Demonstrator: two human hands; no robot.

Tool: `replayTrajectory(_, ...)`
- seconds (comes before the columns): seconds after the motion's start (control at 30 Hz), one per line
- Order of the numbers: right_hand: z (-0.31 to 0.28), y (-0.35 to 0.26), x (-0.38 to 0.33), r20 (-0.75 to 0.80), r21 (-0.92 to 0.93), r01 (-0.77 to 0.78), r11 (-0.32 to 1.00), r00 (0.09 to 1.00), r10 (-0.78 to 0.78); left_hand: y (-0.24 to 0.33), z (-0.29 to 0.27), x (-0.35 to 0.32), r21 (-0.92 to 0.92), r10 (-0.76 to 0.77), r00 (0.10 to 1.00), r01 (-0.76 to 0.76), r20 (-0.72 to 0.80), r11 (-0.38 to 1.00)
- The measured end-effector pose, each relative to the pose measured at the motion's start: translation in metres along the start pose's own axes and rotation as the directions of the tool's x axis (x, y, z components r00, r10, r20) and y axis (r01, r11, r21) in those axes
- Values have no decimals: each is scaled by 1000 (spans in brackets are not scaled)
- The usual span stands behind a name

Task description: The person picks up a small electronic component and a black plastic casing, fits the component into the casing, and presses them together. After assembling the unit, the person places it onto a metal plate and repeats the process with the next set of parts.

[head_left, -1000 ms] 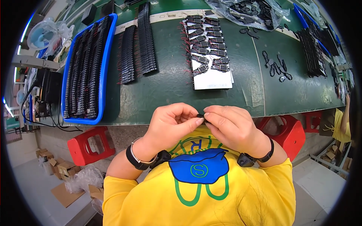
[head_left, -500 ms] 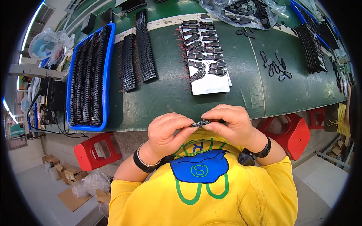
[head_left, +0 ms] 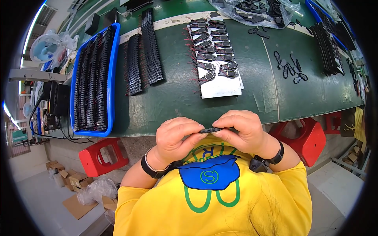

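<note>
Between my two hands, just in front of the table's near edge, is a small black speaker module (head_left: pixel 211 130) seen edge-on. My left hand (head_left: pixel 176 135) pinches one end of it between thumb and fingers. The other end is pinched by my right hand (head_left: pixel 243 128). Beyond them on the green table (head_left: pixel 169 102) lies a white board (head_left: pixel 220 91). Two columns of small black speaker modules (head_left: pixel 208 50) with thin red wires rest on it. Which details the held module has on its faces cannot be made out.
At left stands a blue tray (head_left: pixel 112 98) packed with rows of black parts; two more rows (head_left: pixel 151 47) lie beside it. Thin black frames (head_left: pixel 291 70) are scattered at right, below a clear plastic bag (head_left: pixel 256 17) of black pieces. Red stools (head_left: pixel 90 162) flank me.
The black module has turned slightly in my fingers and now shows a thinner, darker edge. Both hands keep their pinch in nearly the same place.
</note>
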State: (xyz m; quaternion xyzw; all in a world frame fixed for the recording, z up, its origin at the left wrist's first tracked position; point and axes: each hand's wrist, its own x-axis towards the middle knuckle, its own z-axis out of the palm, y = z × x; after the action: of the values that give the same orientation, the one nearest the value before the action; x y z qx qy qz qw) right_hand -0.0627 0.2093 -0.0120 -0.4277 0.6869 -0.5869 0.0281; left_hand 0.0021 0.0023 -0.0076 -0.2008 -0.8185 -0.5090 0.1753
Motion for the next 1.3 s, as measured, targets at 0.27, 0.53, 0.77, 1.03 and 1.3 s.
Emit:
replayTrajectory(0.27, 4, 7, 1, -14, -55, 170, 984, 985, -171, -8, 5, -2, -99, 41, 999, -40, 9, 994)
replayTrajectory(0.53, 1, 4, -1, -13, -69, 179, 982, 984, -180, 5, -2, 1, -157, -186, 982, 191, 45, 969)
replayTrajectory(0.77, 6, 2, -2, -8, -83, 184, 979, 983, -185, 15, -16, 20, 126, 80, 978, -105, 191, 986)
replayTrajectory(1.03, 6, -10, 1, 3, -43, -2, 999, 1000, 2, 13, -15, 8, 103, 62, 990, -75, 125, 992)
replayTrajectory(1.3, 10, 0, 6, 37, -123, 180, 976, 984, -176, 11, -13, 4, 130, 41, 996, -51, 82, 990)
